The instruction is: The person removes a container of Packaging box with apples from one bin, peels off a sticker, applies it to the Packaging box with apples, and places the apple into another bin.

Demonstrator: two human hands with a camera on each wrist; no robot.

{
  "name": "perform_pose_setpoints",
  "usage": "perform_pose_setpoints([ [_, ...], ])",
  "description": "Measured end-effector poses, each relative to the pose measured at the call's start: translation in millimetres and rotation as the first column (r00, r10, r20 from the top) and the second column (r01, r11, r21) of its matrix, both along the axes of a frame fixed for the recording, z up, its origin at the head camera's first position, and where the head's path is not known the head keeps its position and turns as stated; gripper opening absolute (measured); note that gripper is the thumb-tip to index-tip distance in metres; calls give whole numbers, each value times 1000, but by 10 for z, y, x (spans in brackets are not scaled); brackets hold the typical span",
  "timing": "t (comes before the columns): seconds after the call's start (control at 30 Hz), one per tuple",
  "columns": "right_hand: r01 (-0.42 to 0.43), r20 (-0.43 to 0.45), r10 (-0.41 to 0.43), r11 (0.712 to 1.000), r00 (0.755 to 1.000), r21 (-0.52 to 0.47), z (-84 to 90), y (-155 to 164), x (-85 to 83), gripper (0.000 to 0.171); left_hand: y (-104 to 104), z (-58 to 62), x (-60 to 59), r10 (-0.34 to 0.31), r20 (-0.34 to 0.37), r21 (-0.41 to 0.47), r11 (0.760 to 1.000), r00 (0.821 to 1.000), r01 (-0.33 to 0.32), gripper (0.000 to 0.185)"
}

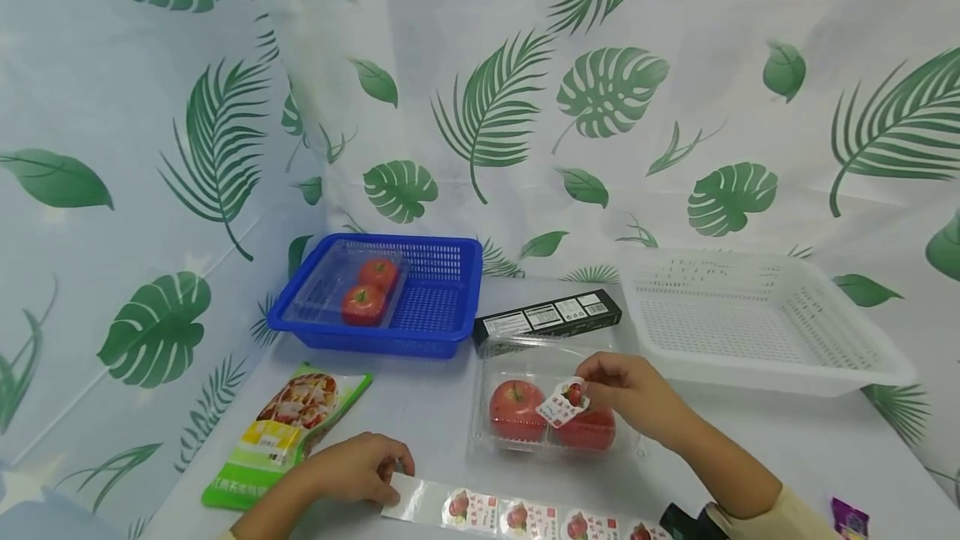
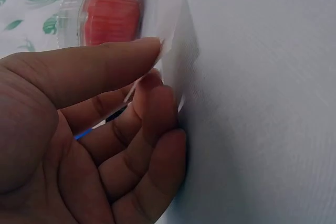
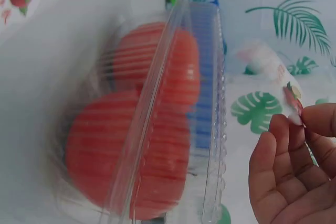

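Observation:
My right hand (image 1: 633,398) pinches a small white sticker (image 1: 564,402) with red fruit printed on it, between thumb and fingertips. It hovers over a clear plastic box (image 1: 480,440) that contains two red apples (image 1: 517,408); in the head view the sticker overlaps the right apple. In the right wrist view the sticker (image 3: 292,96) appears at the fingertips, apart from the box rim (image 3: 214,177). At the front, my left hand (image 1: 360,467) pinches the left end of a strip of fruit stickers (image 1: 468,510). The left wrist view shows the thumb and fingers on the strip's edge (image 2: 170,30).
A blue basket (image 1: 420,344) at back left holds another clear box (image 1: 318,290) with two apples. Behind the near box lies a black carton (image 1: 551,317). A white basket (image 1: 757,373) stands at back right, a green food bag (image 1: 262,440) left, a purple packet (image 1: 850,517) front right.

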State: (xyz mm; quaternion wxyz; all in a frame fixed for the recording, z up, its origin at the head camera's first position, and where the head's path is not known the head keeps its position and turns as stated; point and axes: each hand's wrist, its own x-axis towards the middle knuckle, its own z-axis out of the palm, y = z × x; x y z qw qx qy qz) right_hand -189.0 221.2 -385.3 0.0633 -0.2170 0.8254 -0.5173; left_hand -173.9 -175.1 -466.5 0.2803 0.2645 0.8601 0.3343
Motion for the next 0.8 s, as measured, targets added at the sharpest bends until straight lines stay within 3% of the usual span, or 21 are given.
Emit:
perform_pose_setpoints([
  [0.23,-46,51,48,998,998,-39,5,-37,-110,13,24,-5,-68,15,-167,-56,998,986,-24,18],
  [0.43,-25,56,23,999,998,34,-4,-87,-216,15,99,-15,-161,5,-235,-66,998,972,-21,17],
  [0.53,-3,38,-1,996,999,92,-14,-121,-247,15,164,-36,-233,3,-229,-30,1000,973,-10,20],
  [0.67,22,20,-24,991,999,133,63,-204,-210,15,295,-81,-373,43,-143,85,996,989,-32,28],
  [0.8,31,18,-34,991,999,133,106,-260,-199,14,480,-134,-562,134,-24,260,958,991,-123,35],
])
